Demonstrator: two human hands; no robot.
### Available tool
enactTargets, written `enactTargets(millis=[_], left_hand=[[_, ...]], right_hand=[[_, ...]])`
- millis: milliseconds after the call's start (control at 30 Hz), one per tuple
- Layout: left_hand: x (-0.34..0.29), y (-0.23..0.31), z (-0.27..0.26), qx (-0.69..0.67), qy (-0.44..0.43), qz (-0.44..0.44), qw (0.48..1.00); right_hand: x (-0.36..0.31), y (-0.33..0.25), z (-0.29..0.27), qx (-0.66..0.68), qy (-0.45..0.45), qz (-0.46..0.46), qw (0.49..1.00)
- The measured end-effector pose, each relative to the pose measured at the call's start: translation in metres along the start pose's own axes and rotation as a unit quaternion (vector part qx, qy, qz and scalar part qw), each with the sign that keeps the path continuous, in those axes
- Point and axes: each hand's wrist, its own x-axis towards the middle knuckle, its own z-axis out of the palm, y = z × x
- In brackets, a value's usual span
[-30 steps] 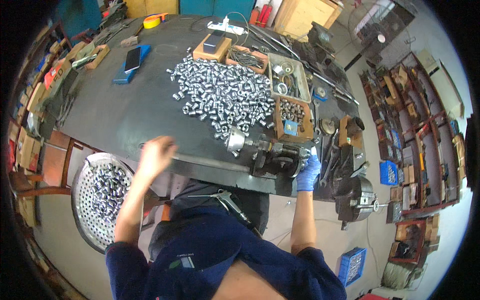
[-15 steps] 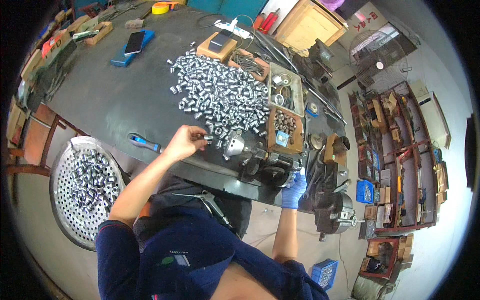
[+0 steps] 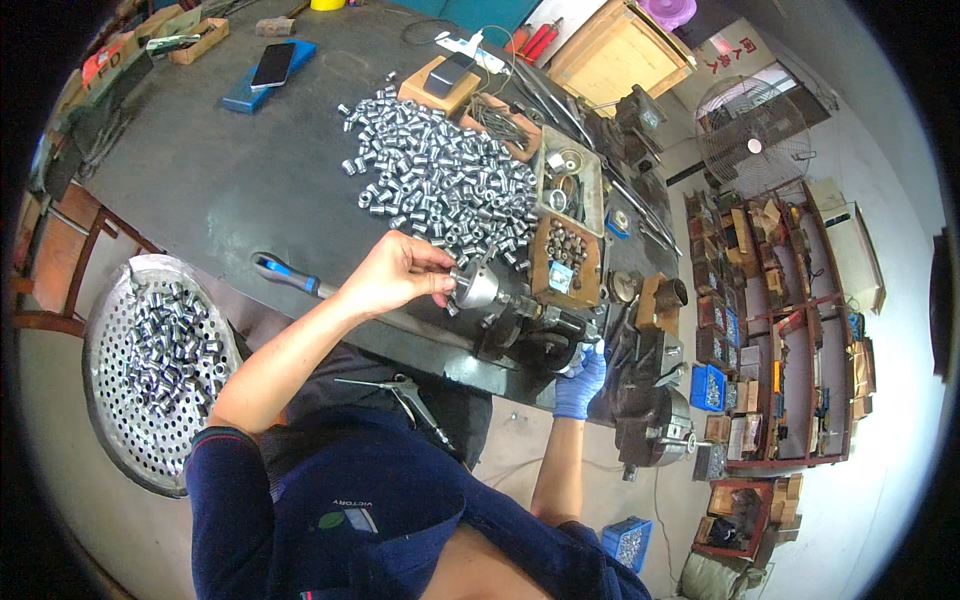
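Note:
My bare left hand pinches a small shiny metal bushing at the face of a silver chuck. Whether the bushing sits inside the chuck's mouth, I cannot tell. The chuck belongs to a dark bench spindle at the table's near edge. At the spindle's other end, my blue-gloved right hand is closed, with its fingertips by the end part; what they grip is mostly hidden. Beyond the chuck spreads a big heap of similar bushings.
A perforated metal pan with more bushings stands at the left. A blue-handled tool lies left of my hand, an air blow gun in front of me. Right of the heap are a parts tray and a box of brownish parts.
My left hand has moved right with a bushing, from beside the heap to the chuck's face. My right hand stays at the spindle's far end. The whole view has shifted slightly.

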Motion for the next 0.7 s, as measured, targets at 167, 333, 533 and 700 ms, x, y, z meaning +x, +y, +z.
enactTargets(millis=[167,333,533,700], left_hand=[[0.002,0.0,0.001,0.001,-0.017,0.014,1.0],[0.001,0.006,0.003,0.067,-0.009,0.023,0.997],[0.0,0.012,0.002,0.197,-0.015,0.092,0.976],[0.004,0.008,0.005,0.198,-0.016,0.113,0.974]], right_hand=[[-0.025,-0.015,0.0,-0.062,0.003,-0.013,0.998],[-0.041,-0.058,0.039,-0.08,-0.073,-0.048,0.993],[0.035,-0.073,0.077,0.033,-0.125,-0.009,0.992],[0.089,-0.037,0.033,-0.003,-0.121,0.009,0.993]])
